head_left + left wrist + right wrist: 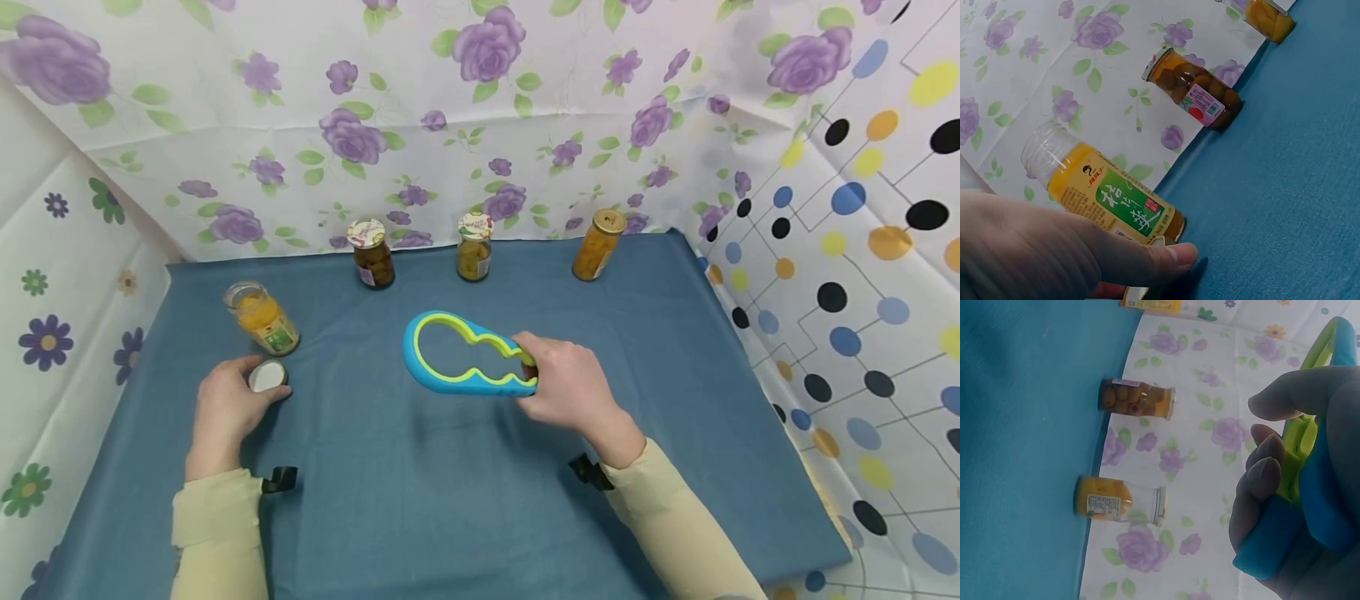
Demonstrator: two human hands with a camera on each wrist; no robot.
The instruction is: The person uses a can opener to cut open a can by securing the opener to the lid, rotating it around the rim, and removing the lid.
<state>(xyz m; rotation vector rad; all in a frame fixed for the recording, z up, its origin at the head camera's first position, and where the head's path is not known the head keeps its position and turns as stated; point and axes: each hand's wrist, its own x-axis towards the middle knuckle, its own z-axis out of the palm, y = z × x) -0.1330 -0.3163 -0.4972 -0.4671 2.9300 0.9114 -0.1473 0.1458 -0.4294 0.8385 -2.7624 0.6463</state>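
Observation:
My left hand (228, 408) pinches a round jar lid (267, 377) between thumb and fingers, its pale inner face turned up, low over the cloth at the left. Just beyond it stands an uncovered glass jar (264, 319) of yellow fruit with a green and yellow label. In the left wrist view the thumb lies in front of the lid's edge and the jar's base. My right hand (572, 379) grips the handles of a blue and green jar opener (442, 387), held up over the middle of the table. Its wavy loop points left with nothing inside.
Along the back edge stand three lidded jars: one of dark fruit (375, 265), one of yellowish fruit (474, 257) and one of orange fruit (596, 250). A blue cloth (390, 500) covers the table. Patterned curtains (300, 100) hang behind and on both sides.

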